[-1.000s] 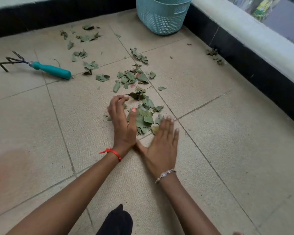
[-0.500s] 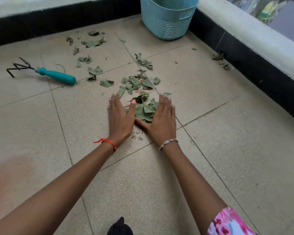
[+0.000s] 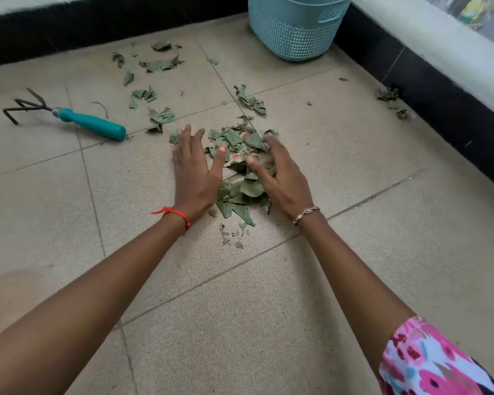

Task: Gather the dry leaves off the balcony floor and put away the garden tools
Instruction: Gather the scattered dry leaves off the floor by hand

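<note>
A heap of dry green leaves (image 3: 241,178) lies on the tiled balcony floor between my two hands. My left hand (image 3: 193,173) lies flat on the floor along the heap's left side, fingers straight. On the heap's right side my right hand (image 3: 280,175) presses in, its fingers bent over the leaves. More leaf scraps (image 3: 160,64) are scattered farther back. A hand rake with a teal handle (image 3: 93,126) lies on the floor to the left. A light blue perforated basket (image 3: 294,27) stands at the back.
A black skirting and a pale ledge (image 3: 439,55) run along the right side, with a few leaf bits (image 3: 388,95) at the base. Another black skirting (image 3: 69,29) closes the back. Small crumbs (image 3: 231,235) lie just behind the heap.
Both hands have slid forward across the floor toward the basket, sweeping loose leaves into a bigger, tighter heap. My right hand's fingers have curled over the leaves.
</note>
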The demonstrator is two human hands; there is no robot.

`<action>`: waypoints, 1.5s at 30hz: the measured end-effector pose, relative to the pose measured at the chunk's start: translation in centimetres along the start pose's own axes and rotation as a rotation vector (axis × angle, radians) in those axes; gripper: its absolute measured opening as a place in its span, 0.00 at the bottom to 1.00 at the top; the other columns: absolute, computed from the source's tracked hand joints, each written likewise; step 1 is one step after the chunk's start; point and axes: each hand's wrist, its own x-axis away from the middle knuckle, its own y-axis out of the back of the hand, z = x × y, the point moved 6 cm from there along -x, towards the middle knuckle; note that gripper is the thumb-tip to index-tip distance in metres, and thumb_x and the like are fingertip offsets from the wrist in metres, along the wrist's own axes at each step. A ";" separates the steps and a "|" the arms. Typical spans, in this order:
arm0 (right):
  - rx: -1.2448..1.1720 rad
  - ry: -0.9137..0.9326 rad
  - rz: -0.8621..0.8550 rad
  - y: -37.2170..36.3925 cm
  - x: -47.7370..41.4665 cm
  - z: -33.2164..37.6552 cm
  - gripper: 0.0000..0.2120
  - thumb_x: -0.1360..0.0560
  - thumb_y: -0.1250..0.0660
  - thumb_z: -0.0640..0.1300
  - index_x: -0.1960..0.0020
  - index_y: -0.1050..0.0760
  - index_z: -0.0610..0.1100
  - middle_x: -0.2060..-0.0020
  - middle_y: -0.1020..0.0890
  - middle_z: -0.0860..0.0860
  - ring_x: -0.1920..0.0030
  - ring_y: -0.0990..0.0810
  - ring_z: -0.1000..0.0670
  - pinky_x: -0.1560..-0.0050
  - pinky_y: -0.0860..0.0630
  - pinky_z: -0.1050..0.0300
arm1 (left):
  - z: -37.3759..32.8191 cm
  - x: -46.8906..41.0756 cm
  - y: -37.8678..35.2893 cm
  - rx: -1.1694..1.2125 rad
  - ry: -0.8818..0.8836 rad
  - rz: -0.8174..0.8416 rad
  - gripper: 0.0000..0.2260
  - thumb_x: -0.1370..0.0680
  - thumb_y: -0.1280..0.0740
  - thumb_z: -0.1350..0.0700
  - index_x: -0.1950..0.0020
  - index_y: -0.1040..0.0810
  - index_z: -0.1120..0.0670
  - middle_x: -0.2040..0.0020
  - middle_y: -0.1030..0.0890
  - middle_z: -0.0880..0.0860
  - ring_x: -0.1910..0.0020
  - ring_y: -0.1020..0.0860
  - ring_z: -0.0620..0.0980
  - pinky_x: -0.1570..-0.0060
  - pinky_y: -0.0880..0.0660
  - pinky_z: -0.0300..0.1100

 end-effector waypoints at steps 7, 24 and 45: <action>-0.037 -0.023 0.004 -0.3 -4.9 -0.6 0.36 0.28 0.51 0.67 0.28 0.37 0.46 0.27 0.37 0.49 0.28 0.39 0.51 0.29 0.41 0.49 | 2.8 -3.7 0.4 -0.145 0.112 0.016 0.35 0.23 0.49 0.36 0.24 0.44 0.58 0.23 0.46 0.59 0.23 0.49 0.55 0.25 0.53 0.53; -0.145 0.038 0.468 -3.6 -6.5 3.0 0.22 0.20 0.48 0.56 0.39 0.23 0.45 0.42 0.20 0.46 0.42 0.22 0.50 0.35 0.30 0.49 | 2.5 -3.0 0.1 0.226 0.065 0.243 0.31 0.26 0.50 0.34 0.29 0.32 0.48 0.31 0.28 0.49 0.33 0.29 0.48 0.33 0.34 0.52; 0.137 -0.112 -0.151 -3.6 2.1 3.4 0.34 0.26 0.60 0.62 0.28 0.38 0.46 0.28 0.35 0.46 0.27 0.41 0.48 0.26 0.47 0.52 | -1.4 2.5 -1.9 0.278 0.077 0.167 0.23 0.21 0.53 0.44 0.35 0.26 0.50 0.36 0.25 0.45 0.39 0.30 0.38 0.41 0.37 0.27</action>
